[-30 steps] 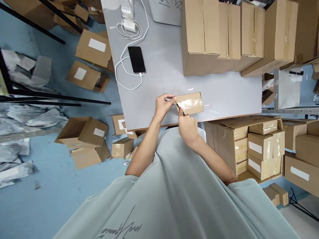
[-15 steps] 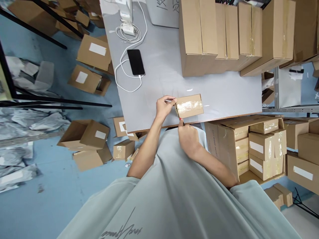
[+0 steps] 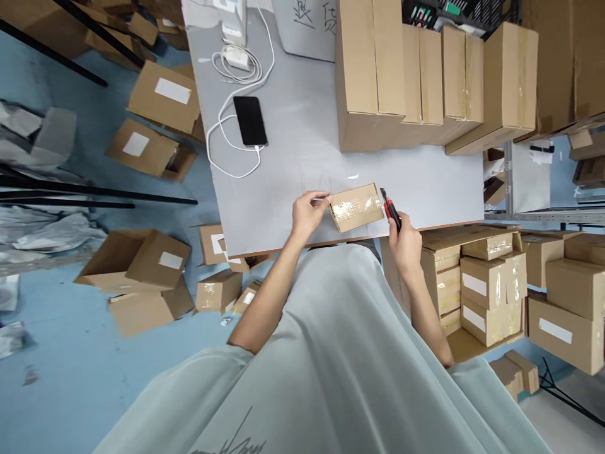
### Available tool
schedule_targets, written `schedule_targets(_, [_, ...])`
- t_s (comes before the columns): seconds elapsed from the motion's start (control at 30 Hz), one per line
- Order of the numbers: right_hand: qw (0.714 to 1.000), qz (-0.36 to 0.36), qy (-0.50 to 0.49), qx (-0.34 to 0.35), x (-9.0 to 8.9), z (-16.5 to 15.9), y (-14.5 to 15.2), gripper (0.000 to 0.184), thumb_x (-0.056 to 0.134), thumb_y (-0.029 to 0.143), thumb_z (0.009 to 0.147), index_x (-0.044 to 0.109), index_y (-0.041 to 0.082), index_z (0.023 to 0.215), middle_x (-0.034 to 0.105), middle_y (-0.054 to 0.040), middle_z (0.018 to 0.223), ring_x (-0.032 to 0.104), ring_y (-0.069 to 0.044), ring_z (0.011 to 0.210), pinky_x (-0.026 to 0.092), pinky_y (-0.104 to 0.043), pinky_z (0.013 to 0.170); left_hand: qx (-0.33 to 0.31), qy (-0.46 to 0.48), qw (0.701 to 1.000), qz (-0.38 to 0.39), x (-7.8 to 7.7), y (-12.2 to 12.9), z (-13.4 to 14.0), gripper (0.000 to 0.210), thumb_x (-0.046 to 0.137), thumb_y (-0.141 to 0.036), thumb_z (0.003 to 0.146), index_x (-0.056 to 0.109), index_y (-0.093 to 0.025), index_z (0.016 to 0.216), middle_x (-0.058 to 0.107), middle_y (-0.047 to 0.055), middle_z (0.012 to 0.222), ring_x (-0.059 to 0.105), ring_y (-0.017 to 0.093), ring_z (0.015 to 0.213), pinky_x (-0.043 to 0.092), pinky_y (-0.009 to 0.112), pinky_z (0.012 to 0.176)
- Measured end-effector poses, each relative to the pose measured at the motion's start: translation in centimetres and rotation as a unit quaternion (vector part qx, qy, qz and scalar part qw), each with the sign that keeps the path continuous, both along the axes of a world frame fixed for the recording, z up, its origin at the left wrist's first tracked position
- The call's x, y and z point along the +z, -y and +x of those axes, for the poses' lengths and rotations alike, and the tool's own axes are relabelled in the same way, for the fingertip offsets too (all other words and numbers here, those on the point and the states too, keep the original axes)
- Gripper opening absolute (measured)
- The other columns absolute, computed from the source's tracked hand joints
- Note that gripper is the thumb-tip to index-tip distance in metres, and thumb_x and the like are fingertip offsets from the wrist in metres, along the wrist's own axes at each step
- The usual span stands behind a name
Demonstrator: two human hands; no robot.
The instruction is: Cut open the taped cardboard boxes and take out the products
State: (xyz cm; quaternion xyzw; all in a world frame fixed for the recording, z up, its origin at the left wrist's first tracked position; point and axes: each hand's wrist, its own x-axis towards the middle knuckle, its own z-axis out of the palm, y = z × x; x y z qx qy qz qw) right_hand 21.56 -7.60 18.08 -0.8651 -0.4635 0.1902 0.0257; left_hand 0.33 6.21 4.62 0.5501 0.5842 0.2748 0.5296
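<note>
A small cardboard box (image 3: 358,208) with shiny clear tape across its top lies near the front edge of the grey table (image 3: 297,170). My left hand (image 3: 308,214) grips the box at its left end, fingers over the upper corner and thumb close to the side. In my right hand (image 3: 406,246) is a red and black box cutter (image 3: 392,212), held with its tip pointing up and away from me. The cutter's tip is just beside the right end of the box; whether it touches the cardboard I cannot tell.
A black phone (image 3: 250,121) on a white charging cable (image 3: 212,135) lies to the left. A row of cardboard boxes (image 3: 371,129) stands at the table's back right. Below the table, an open carton (image 3: 454,236) holds several taped boxes. More cartons (image 3: 155,261) sit on the blue floor.
My right hand has moved with the box cutter from the box's left end to its right end. The box has tilted slightly; my left hand stays at its left end.
</note>
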Motion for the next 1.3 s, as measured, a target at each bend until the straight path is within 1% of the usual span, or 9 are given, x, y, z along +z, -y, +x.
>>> schedule_targets(0.13, [0.996, 0.044, -0.038, -0.072, -3.3, 2.5, -0.1, 0.046, 0.045, 0.039, 0.116, 0.066, 0.012, 0.148, 0.087, -0.0171, 0.103, 0.083, -0.032, 0.093, 0.059, -0.039, 0.092, -0.089, -0.081, 0.981, 0.151, 2.2, 0.2, 2.3, 0.045, 0.078, -0.035, 0.092, 0.079, -0.024, 0.136, 0.074, 0.014, 0.145, 0.064, 0.039, 0.144, 0.047, 0.056, 0.129])
schedule_targets(0.23, [0.993, 0.052, -0.053, -0.097, -3.6, 2.8, 0.9, 0.046, 0.047, 0.041, 0.115, 0.068, 0.014, 0.147, 0.088, -0.0159, 0.104, 0.083, -0.031, 0.092, 0.06, -0.037, 0.091, -0.201, -0.085, 0.952, 0.214, 3.2, 1.0, 5.5, 0.044, 0.079, -0.037, 0.093, 0.078, -0.028, 0.136, 0.069, 0.012, 0.155, 0.051, 0.042, 0.159, 0.033, 0.063, 0.138])
schedule_targets(0.33, [0.989, 0.071, -0.076, -0.101, -3.2, 2.5, 1.9, 0.046, 0.047, 0.041, 0.115, 0.069, 0.016, 0.147, 0.088, -0.0164, 0.114, 0.085, -0.029, 0.096, 0.061, -0.035, 0.091, -0.272, -0.093, 0.928, 0.236, 2.9, 1.8, 7.9, 0.037, 0.075, -0.035, 0.096, 0.08, -0.027, 0.131, 0.067, 0.013, 0.16, 0.044, 0.044, 0.165, 0.02, 0.069, 0.143])
schedule_targets(0.47, [0.985, 0.102, -0.103, -0.089, -3.1, 1.7, 2.6, 0.048, 0.05, 0.04, 0.113, 0.068, 0.019, 0.152, 0.085, -0.0151, 0.132, 0.085, -0.028, 0.108, 0.063, -0.035, 0.097, -0.278, -0.1, 0.922, 0.249, 1.6, 2.2, 8.5, 0.033, 0.065, -0.038, 0.104, 0.078, -0.026, 0.132, 0.065, 0.014, 0.164, 0.047, 0.043, 0.164, 0.011, 0.073, 0.142])
schedule_targets(0.6, [0.988, 0.102, -0.095, -0.061, -3.8, 0.9, 2.4, 0.049, 0.048, 0.038, 0.115, 0.067, 0.022, 0.157, 0.082, -0.0133, 0.143, 0.084, -0.028, 0.114, 0.063, -0.034, 0.099, -0.283, -0.125, 0.91, 0.276, 1.0, 2.2, 7.9, 0.035, 0.059, -0.046, 0.11, 0.078, -0.027, 0.132, 0.066, 0.013, 0.164, 0.048, 0.042, 0.164, 0.016, 0.073, 0.142])
schedule_targets(0.87, [1.0, -0.002, -0.02, 0.011, -4.0, 0.5, 0.9, 0.052, 0.039, 0.033, 0.121, 0.057, 0.021, 0.169, 0.082, -0.0131, 0.14, 0.082, -0.025, 0.112, 0.06, -0.027, 0.088, -0.282, -0.147, 0.898, 0.304, 0.6, 2.2, 8.0, 0.034, 0.058, -0.047, 0.111, 0.077, -0.028, 0.131, 0.067, 0.013, 0.163, 0.05, 0.041, 0.163, 0.024, 0.073, 0.139])
schedule_targets(1.07, [0.992, -0.086, 0.074, 0.053, -2.6, -1.9, 0.0, 0.058, 0.031, 0.023, 0.121, 0.045, 0.021, 0.176, 0.076, -0.0175, 0.147, 0.081, -0.023, 0.112, 0.06, -0.025, 0.079, -0.297, -0.129, 0.898, 0.298, 0.1, 2.2, 7.6, 0.047, 0.07, -0.056, 0.102, 0.075, -0.029, 0.14, 0.063, 0.014, 0.167, 0.047, 0.044, 0.165, 0.019, 0.074, 0.14])
schedule_targets(1.17, [0.984, -0.13, 0.099, 0.069, -1.3, -2.8, -0.8, 0.06, 0.034, 0.018, 0.118, 0.042, 0.021, 0.178, 0.075, -0.0191, 0.145, 0.081, -0.023, 0.111, 0.062, -0.025, 0.079, -0.305, -0.125, 0.896, 0.297, -0.1, 2.2, 7.4, 0.055, 0.075, -0.058, 0.097, 0.073, -0.028, 0.143, 0.062, 0.015, 0.168, 0.044, 0.045, 0.166, 0.02, 0.073, 0.14])
schedule_targets(1.3, [0.975, -0.177, 0.112, 0.076, 0.8, -3.3, -1.3, 0.059, 0.035, 0.018, 0.118, 0.041, 0.02, 0.177, 0.076, -0.0207, 0.138, 0.083, -0.023, 0.102, 0.063, -0.026, 0.077, -0.304, -0.125, 0.897, 0.296, 0.1, 2.4, 7.3, 0.054, 0.075, -0.057, 0.098, 0.073, -0.027, 0.143, 0.062, 0.016, 0.168, 0.045, 0.045, 0.165, 0.024, 0.071, 0.138])
